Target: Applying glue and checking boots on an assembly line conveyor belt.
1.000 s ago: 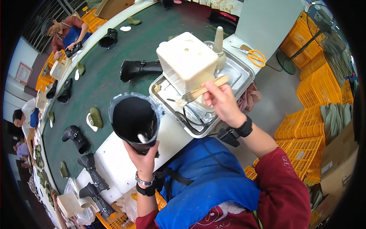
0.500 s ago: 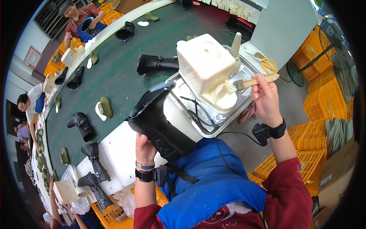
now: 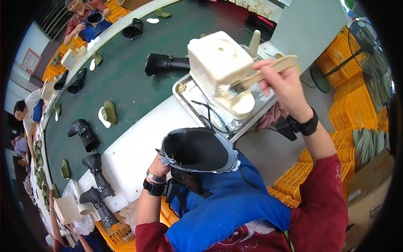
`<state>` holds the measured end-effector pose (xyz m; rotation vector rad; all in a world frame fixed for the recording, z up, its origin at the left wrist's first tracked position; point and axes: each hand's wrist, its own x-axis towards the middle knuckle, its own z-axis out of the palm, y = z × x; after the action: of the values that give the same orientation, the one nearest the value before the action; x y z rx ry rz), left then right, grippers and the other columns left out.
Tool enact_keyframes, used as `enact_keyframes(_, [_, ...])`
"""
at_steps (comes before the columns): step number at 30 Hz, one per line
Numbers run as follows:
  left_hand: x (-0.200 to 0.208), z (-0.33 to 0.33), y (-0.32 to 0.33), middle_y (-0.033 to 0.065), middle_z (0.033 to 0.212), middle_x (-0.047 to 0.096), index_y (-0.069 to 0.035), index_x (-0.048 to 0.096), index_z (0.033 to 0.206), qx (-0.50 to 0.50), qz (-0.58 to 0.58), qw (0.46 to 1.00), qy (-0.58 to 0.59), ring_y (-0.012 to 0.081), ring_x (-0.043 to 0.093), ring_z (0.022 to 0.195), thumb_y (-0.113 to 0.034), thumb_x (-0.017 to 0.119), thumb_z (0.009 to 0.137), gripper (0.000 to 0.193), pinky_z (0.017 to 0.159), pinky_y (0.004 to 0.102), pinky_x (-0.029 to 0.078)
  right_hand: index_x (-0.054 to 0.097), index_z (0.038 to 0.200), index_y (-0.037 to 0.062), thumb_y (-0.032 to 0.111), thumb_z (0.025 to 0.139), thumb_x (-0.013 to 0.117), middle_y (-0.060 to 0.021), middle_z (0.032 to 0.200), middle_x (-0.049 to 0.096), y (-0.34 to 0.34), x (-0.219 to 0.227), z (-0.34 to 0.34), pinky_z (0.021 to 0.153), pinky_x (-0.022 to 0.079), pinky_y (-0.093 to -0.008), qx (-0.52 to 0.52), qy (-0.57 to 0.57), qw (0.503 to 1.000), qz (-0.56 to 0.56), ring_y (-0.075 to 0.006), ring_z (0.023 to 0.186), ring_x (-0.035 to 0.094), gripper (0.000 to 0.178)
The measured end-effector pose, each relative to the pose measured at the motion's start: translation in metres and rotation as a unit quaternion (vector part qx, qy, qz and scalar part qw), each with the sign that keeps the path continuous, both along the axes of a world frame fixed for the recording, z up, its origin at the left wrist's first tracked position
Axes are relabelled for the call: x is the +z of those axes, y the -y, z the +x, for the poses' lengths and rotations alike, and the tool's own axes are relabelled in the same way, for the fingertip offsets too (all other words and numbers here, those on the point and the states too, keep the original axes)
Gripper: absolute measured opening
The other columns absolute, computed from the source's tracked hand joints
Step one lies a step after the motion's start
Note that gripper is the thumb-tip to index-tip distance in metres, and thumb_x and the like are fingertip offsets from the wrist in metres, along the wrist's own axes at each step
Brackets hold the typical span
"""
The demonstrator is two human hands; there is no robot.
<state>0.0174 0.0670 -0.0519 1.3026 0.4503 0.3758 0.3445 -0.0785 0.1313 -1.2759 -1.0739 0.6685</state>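
My left hand grips a black boot upper from its left side, and its fingers are partly hidden behind it. The boot's open sole end faces up toward me, with a ragged grey edge all round. In my right hand is a flat paintbrush with a wooden handle. Its pale bristles, slightly blurred, are over the spout side of a cream plastic glue container. That container stands in a metal tray, where black straps also lie.
A green curved work surface carries several black boots, olive shoe forms and white pads. Orange crates and a fan stand at right. Other people sit along the far left edge.
The boot has been lowered and turned, so its open end now faces me. My right hand has moved left with the brush, from the spout cup toward the container's body.
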Motion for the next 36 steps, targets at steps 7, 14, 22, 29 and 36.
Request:
enact_keyframes(7, [0.026, 0.035, 0.018, 0.0055, 0.117, 0.053, -0.001, 0.045, 0.123, -0.035, -0.184, 0.982, 0.036, 0.0130, 0.049, 0.105, -0.014, 0.062, 0.081, 0.047, 0.090, 0.0286, 0.041, 0.062, 0.086, -0.0009, 0.018, 0.083, 0.061, -0.0037, 0.060, 0.056, -0.030, -0.009, -0.055, 0.047, 0.040, -0.0254, 0.186, 0.133, 0.973, 0.031, -0.0088, 0.050, 0.050, 0.019])
enact_keyframes(14, [0.051, 0.032, 0.027, 0.0063, 0.109, 0.058, 0.001, 0.050, 0.117, -0.053, -0.052, 0.997, -0.003, 0.0140, 0.054, 0.097, -0.013, 0.065, 0.078, 0.044, 0.085, 0.0284, 0.043, 0.061, 0.073, -0.0016, 0.021, 0.082, 0.060, -0.0100, 0.051, 0.051, -0.025, -0.018, -0.055, 0.045, 0.038, -0.0294, 0.162, 0.261, 0.952, 0.013, -0.0182, 0.044, 0.046, 0.025])
enact_keyframes(22, [0.028, 0.027, 0.013, 0.0032, 0.100, 0.061, 0.001, 0.056, 0.107, -0.128, -0.079, 0.988, 0.042, 0.0104, 0.056, 0.090, -0.050, 0.076, 0.061, 0.072, 0.080, 0.0258, 0.045, 0.061, 0.086, -0.0013, 0.017, 0.085, 0.058, -0.0030, 0.070, 0.057, 0.001, -0.013, -0.038, 0.056, 0.041, -0.0220, 0.161, 0.168, 0.957, -0.175, -0.0063, 0.062, 0.050, 0.019])
enact_keyframes(29, [0.055, 0.020, 0.027, 0.0032, 0.101, 0.061, 0.002, 0.056, 0.107, -0.038, -0.074, 0.994, -0.077, 0.0105, 0.056, 0.091, -0.058, 0.077, 0.054, 0.082, 0.080, 0.0262, 0.045, 0.062, 0.085, -0.0020, 0.019, 0.085, 0.059, -0.0047, 0.066, 0.056, -0.003, 0.001, -0.028, 0.054, 0.040, -0.0230, 0.198, 0.270, 0.920, -0.202, -0.0085, 0.058, 0.048, 0.021])
enact_keyframes(36, [0.054, 0.027, 0.030, 0.0025, 0.102, 0.061, 0.001, 0.056, 0.108, -0.062, -0.066, 0.994, -0.062, 0.0105, 0.056, 0.092, -0.057, 0.077, 0.053, 0.083, 0.082, 0.0263, 0.045, 0.056, 0.065, -0.0048, 0.025, 0.082, 0.060, -0.0075, 0.050, 0.046, -0.021, -0.026, -0.054, 0.044, 0.035, -0.0294, 0.160, 0.216, 0.961, -0.063, -0.0142, 0.046, 0.042, 0.034])
